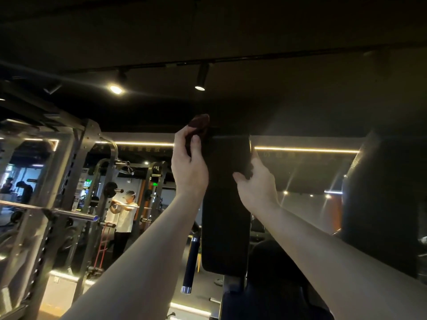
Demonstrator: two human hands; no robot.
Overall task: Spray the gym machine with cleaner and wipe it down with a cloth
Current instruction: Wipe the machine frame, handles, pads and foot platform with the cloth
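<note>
Head view: dark cloth (200,123), pad (225,215) barely distinguishable.

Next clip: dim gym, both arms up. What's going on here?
A person is wiping down a gym machine. The left hand pinches a dark reddish cloth against the top left corner of the machine's upright black back pad. The right hand grips the pad's right edge, apparently to steady it. No cleaner bottle is in view, so this looks like the wiping stage, with the cloth at the top of the pad.
</note>
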